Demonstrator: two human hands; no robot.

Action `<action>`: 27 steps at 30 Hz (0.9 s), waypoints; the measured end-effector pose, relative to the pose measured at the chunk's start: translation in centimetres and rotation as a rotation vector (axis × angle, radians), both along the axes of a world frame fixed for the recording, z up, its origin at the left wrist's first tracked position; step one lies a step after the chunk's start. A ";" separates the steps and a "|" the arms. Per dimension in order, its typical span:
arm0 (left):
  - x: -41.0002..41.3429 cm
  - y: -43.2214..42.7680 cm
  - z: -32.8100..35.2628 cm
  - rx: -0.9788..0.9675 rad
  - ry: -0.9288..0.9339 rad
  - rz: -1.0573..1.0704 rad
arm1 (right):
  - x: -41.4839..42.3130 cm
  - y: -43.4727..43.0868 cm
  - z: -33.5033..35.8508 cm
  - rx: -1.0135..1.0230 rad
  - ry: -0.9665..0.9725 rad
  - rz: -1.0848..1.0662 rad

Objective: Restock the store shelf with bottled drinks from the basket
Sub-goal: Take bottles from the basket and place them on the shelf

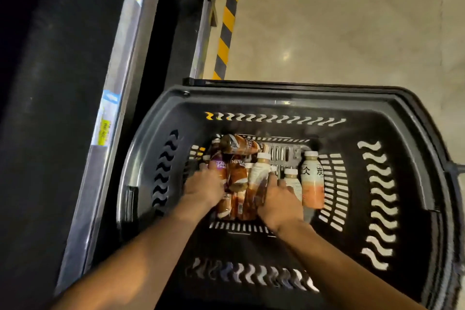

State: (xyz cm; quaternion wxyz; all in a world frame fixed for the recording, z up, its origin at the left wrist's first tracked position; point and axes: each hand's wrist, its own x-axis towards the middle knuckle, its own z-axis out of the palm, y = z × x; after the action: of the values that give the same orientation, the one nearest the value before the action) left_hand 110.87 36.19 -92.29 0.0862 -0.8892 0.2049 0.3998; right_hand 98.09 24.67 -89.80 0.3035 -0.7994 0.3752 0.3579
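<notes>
A black plastic basket (284,100) stands on the floor below me, holding several bottled drinks. Brown-labelled coffee bottles (237,176) lie in a heap at its middle. A pale bottle with an orange base (312,184) lies to the right, with a smaller white-capped bottle (293,180) beside it. Both my hands are down in the basket. My left hand (205,189) curls round a purple-labelled bottle (218,162) at the heap's left side. My right hand (280,202) grips a brown and white bottle (259,178) at the heap's right side. The fingertips are hidden among the bottles.
The store shelf (110,98) runs along the left, its metal edge carrying blue and yellow price tags (104,128); its interior is dark. A yellow and black striped strip (227,20) marks the floor behind the basket. Pale polished floor (352,20) spreads to the right.
</notes>
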 end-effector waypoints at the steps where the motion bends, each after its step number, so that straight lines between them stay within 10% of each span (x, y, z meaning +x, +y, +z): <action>1: 0.3 -0.1 -1.8 -0.022 0.013 0.031 | 0.5 0.3 -1.4 0.009 -0.018 -0.052; 17: 3.0 -3.4 -11.7 -0.040 0.058 0.789 | 2.0 2.3 -10.9 -0.147 -0.112 -0.389; 27: -1.4 -1.6 -10.5 -0.175 -0.041 0.997 | -0.3 0.8 -8.9 0.102 -0.244 -0.574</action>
State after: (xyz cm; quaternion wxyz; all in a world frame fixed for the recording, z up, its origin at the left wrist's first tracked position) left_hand 109.44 34.60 -102.75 -0.1859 -0.8904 -0.2137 0.3563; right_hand 97.77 25.45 -98.70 0.4748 -0.6814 0.5280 0.1775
